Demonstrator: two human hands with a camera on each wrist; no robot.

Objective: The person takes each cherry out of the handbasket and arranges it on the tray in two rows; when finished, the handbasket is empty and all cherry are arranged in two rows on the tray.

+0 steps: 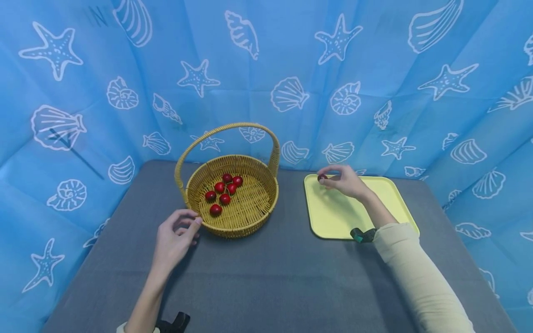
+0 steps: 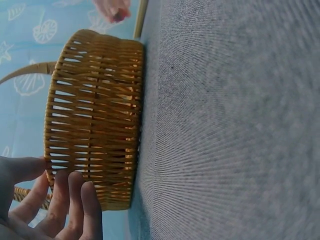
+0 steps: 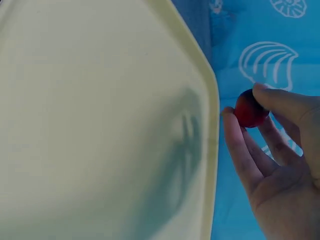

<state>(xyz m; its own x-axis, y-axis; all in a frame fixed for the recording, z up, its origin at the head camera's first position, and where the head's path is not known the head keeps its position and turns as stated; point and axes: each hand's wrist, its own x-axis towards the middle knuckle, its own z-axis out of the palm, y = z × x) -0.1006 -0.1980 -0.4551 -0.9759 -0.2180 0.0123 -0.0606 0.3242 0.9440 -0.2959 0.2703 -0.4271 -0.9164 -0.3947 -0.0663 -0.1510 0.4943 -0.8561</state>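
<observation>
I see a grey counter (image 1: 275,273) under everything, cloth-like weave visible in the left wrist view. Behind and on both sides hangs a blue backdrop (image 1: 291,51) printed with white shells and starfish, creased in folds. Small dark-green clip-like item (image 1: 361,235) sits at the near edge, can't tell what.

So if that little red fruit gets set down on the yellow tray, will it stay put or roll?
It would probably roll: the red fruit looks round and smooth, and the yellow tray is flat and glossy. The tray's raised rim should likely stop it. It seems light, since the right hand pinches it with fingertips alone.
</observation>
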